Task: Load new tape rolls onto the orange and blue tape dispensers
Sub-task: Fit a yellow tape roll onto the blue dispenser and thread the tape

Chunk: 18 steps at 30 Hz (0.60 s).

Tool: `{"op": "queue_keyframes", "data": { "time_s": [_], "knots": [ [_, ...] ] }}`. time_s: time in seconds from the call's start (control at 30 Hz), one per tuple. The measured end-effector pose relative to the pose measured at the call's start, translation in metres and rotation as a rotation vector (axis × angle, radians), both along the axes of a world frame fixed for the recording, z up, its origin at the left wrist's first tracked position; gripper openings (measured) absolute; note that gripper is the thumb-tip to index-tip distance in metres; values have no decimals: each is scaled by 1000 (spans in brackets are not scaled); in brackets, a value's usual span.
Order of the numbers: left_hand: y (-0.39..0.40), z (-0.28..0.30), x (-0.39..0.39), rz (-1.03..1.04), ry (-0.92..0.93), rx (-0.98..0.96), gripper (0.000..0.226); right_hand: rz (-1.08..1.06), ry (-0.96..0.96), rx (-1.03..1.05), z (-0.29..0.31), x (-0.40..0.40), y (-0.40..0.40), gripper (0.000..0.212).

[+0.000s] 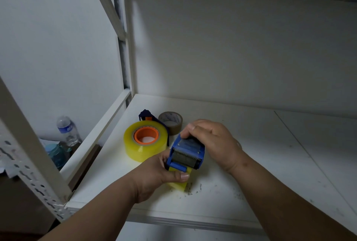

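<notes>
I hold a blue tape dispenser over the white shelf, its metal blade plate facing up. My left hand grips its lower end, where a yellowish tape roll sits under my thumb. My right hand clasps the dispenser's top and right side. To the left lies a large yellowish tape roll on the orange core of the orange dispenser, whose dark blue handle sticks out behind. A small brown tape roll lies behind that.
The shelf's back panel rises close behind the objects. White slotted metal uprights frame the left side. Beyond the frame on the left stand a plastic water bottle and a teal bottle. Dirt marks spot the shelf near its front edge.
</notes>
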State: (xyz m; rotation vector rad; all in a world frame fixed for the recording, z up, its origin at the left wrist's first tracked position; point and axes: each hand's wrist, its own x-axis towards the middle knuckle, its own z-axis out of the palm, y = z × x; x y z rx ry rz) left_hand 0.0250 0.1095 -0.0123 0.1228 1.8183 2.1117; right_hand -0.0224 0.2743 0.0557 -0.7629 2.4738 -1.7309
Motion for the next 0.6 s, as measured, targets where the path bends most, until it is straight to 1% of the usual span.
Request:
{"op": "queue_keyframes", "data": {
  "time_s": [0.1,0.23,0.33,0.4,0.43,0.5,0.6],
  "knots": [
    [-1,0,1,4,-1,-6,46,-44,10,17,-6,-4,-1,38],
    [-1,1,2,15,4,10,43,-74,-63,22,-12,-4,0,54],
    [0,1,1,24,5,14,44,-61,-118,147,-12,-3,6,64],
    [-1,1,1,22,12,-6,44,-73,-142,255,-8,-3,11,62],
    [-1,1,0,20,13,-20,43,-85,-143,262,-5,-3,12,64],
    [-1,1,-1,21,10,-37,43,-85,-121,189,2,-1,14,69],
    [-2,1,-3,29,-1,-46,41,26,-95,150,-1,6,9,67]
  ]
}}
